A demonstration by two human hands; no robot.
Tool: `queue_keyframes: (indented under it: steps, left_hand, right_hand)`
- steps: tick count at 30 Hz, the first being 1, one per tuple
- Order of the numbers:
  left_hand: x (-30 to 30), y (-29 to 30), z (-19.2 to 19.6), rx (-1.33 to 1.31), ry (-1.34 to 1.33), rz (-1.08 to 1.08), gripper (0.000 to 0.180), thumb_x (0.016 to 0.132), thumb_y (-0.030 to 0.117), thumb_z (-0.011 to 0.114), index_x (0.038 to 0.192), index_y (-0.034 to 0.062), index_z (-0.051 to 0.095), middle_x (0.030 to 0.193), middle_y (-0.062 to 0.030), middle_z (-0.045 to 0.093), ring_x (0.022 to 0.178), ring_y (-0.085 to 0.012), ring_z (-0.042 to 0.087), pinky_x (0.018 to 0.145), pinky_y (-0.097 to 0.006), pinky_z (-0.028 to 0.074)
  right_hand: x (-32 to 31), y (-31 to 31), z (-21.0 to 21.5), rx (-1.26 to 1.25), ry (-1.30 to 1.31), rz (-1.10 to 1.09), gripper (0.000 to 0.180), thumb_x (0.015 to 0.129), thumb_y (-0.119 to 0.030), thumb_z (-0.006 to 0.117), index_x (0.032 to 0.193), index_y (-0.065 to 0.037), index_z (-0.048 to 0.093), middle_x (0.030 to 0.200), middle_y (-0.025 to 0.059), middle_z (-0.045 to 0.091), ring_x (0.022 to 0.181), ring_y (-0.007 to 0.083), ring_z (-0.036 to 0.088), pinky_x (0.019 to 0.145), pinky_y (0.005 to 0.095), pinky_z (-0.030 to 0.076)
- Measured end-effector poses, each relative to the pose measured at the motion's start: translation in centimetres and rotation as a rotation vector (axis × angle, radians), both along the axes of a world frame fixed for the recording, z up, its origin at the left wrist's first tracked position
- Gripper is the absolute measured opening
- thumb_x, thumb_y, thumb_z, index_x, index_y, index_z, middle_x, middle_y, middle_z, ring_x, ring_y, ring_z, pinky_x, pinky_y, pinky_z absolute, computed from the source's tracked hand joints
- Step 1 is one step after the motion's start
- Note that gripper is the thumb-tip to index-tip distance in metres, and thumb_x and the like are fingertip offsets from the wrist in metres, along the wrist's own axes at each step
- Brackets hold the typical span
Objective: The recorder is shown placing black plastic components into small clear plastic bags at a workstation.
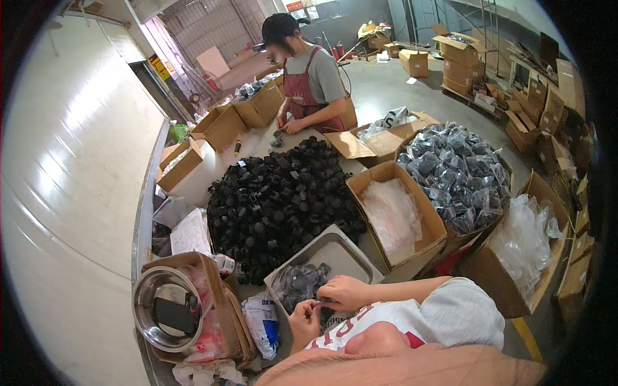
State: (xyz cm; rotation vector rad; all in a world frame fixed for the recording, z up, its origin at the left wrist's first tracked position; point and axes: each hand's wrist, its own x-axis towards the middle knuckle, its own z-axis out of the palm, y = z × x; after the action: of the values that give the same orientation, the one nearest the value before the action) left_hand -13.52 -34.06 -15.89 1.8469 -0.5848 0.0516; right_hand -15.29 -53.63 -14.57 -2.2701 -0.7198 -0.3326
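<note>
My left hand [304,320] and my right hand [346,293] meet over the near edge of a metal tray [362,258], fingers pinched together. Between them they grip what looks like the edge of a clear plastic bag; the small part at the fingertips is hard to make out. Clear bags with black parts in them [297,283] lie in the tray right beside my fingers. Beyond the tray spreads a large heap of loose black plastic parts [277,199].
An open carton of flat clear bags [393,215] stands right of the heap, beside a big pile of bagged parts [454,177]. A steel bowl [145,309] holding a black object sits at left on a carton. Across the table, a co-worker [315,87] handles a small part.
</note>
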Motion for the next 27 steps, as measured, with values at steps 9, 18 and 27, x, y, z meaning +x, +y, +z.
queue_keyframes:
  steps: [9, 18, 27]
  left_hand:
    - [-0.5, -0.5, -0.5, 0.04, -0.036, 0.007, 0.016, 0.082, -0.002, 0.064, 0.074, 0.0005, 0.05, 0.08, -0.0106, 0.064, 0.059, -0.011, 0.052, 0.052, -0.026, 0.043]
    - [-0.5, 1.7, 1.7, -0.158, 0.205, 0.181, 0.03, 0.082, -0.004, 0.064, 0.065, 0.0037, 0.041, 0.076, -0.0027, 0.059, 0.063, -0.006, 0.044, 0.054, -0.022, 0.038]
    - [4.3, 3.4, -1.8, -0.406, 0.398, 0.531, 0.032, 0.082, -0.004, 0.063, 0.072, 0.0066, 0.034, 0.073, -0.0034, 0.056, 0.064, -0.0088, 0.047, 0.061, -0.025, 0.043]
  right_hand:
    - [-0.5, 0.2, -0.3, -0.114, 0.041, 0.009, 0.016, 0.083, -0.024, 0.062, 0.093, -0.011, 0.061, 0.09, 0.0055, 0.063, 0.091, 0.024, 0.061, 0.081, 0.0389, 0.044]
    - [-0.4, -1.2, -0.5, -0.23, 0.144, -0.056, 0.017, 0.087, -0.025, 0.057, 0.097, -0.012, 0.059, 0.098, 0.0051, 0.062, 0.097, 0.0247, 0.059, 0.085, 0.0399, 0.043]
    - [0.2, -4.2, -1.1, -0.379, 0.222, -0.23, 0.014, 0.084, -0.015, 0.052, 0.095, -0.01, 0.06, 0.1, 0.0073, 0.062, 0.099, 0.0265, 0.059, 0.088, 0.0406, 0.042]
